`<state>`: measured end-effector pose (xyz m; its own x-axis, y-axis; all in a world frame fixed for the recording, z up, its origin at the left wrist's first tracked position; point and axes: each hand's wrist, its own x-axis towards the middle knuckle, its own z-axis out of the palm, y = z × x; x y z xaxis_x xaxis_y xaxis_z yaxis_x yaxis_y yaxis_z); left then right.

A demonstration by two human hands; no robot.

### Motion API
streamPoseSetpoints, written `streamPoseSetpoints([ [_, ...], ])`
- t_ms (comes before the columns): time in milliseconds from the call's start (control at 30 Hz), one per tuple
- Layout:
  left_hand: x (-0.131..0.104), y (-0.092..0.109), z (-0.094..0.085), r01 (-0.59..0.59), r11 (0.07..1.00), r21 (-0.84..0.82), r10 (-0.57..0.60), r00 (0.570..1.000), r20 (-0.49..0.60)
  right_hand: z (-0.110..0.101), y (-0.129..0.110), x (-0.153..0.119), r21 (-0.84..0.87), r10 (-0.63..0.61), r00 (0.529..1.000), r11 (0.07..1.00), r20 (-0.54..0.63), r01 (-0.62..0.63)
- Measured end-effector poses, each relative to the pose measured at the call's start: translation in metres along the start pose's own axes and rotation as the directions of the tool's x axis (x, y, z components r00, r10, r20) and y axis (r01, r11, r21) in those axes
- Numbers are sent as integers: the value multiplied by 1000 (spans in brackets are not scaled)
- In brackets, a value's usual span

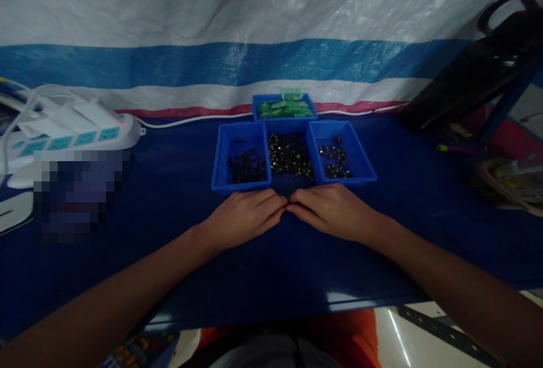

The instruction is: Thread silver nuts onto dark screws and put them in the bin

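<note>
My left hand and my right hand meet fingertip to fingertip over the table, just in front of the blue bins. Both are pinched closed, and whatever lies between the fingertips is too small to make out. Beyond my left hand is a blue bin holding small dark screw-like parts. Past my right hand stands another blue bin with small shiny metal parts. Between these bins lies a pile of dark, shiny small metal parts.
A blue bin of green packets stands at the back. On the left are a white power strip with plugs and a blurred-out object. A black bottle and a small basket are on the right.
</note>
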<state>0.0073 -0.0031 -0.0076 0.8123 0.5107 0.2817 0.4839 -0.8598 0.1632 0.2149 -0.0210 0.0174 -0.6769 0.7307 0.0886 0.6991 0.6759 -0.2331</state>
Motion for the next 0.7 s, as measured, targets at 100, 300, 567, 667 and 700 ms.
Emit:
streamPoseSetpoints([
  [100, 0, 0, 1, -15, 1000, 0, 15, 1000, 22, 2, 1, 0, -27, 7, 1000, 1000, 16, -6],
  [300, 1, 0, 2, 60, 998, 23, -62, 996, 71, 4, 2, -1, -20, 30, 998, 999, 58, -29],
  [567, 2, 1, 0, 106, 993, 44, -111, 986, 126, 2, 3, 0, 4, 30, 997, 1000, 71, -31],
  [667, 2, 1, 0, 94, 995, 41, -98, 988, 119, 2, 3, -1, 5, 25, 998, 1000, 65, -26],
  [700, 2, 1, 0, 88, 995, 41, -92, 990, 106, 2, 3, -1, -2, 28, 998, 1000, 59, -28],
])
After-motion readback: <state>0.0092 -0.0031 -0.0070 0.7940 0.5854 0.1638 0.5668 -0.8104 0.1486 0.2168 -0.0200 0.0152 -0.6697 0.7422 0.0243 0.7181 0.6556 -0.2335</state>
